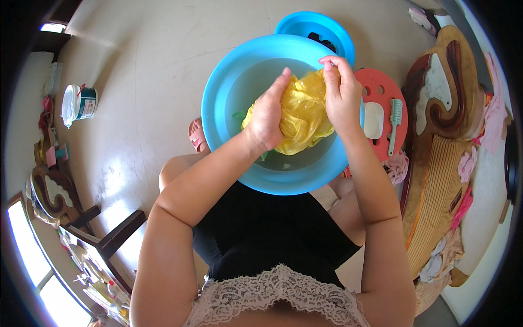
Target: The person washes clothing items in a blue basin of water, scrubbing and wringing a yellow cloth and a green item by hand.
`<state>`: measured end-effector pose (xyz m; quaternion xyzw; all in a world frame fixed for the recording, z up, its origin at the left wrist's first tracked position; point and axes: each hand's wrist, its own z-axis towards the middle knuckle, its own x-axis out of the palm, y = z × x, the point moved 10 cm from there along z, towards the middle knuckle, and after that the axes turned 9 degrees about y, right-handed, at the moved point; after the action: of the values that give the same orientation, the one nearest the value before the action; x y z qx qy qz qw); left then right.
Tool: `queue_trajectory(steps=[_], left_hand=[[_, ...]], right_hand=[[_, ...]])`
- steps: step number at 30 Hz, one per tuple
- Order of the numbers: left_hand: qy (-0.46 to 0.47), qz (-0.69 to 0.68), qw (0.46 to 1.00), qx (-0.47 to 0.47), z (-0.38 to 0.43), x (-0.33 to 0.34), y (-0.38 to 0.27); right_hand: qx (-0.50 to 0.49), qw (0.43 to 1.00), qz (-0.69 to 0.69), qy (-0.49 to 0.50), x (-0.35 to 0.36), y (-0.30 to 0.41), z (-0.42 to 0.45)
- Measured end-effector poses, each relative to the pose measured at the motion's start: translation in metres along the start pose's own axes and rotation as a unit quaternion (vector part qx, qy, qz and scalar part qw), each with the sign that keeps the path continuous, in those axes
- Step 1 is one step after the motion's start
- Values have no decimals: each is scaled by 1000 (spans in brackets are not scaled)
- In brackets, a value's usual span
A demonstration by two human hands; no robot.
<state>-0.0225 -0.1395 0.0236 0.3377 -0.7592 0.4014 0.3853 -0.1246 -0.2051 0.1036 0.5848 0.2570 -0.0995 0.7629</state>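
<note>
A wet yellow cloth (307, 115) with small white dots hangs bunched between my two hands, over a large blue plastic basin (219, 96). My left hand (267, 116) grips its left side, thumb pointing up. On the right, my right hand (342, 92) pinches the upper edge of the fabric between thumb and fingers. Cloudy water (255, 83) fills the lower part of the basin. Some green material (238, 115) shows at the water's left side, and more peeks out beneath the yellow cloth, which hides the rest.
A smaller blue basin (304, 18) holding dark items (322, 42) sits behind. To the right, a red plastic stool (369, 75) carries a bar of soap or soap dish (373, 120) and a pale green brush (395, 122). Beyond is a carved wooden sofa (437, 184); a white bucket (79, 104) stands far left.
</note>
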Motion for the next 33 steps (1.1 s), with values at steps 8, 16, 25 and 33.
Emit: queue_trajectory(steps=[8, 16, 25, 33], left_hand=[[-41, -62, 997, -19, 7, -25, 6], [-20, 5, 1000, -13, 0, -14, 14], [-17, 29, 998, -57, 5, -15, 35], [-15, 16, 998, -63, 0, -3, 26]], right_hand=[[-192, 978, 40, 67, 41, 70, -42], [-271, 958, -82, 46, 57, 69, -57], [-142, 989, -34, -33, 20, 31, -15], [-106, 993, 36, -26, 13, 26, -13]])
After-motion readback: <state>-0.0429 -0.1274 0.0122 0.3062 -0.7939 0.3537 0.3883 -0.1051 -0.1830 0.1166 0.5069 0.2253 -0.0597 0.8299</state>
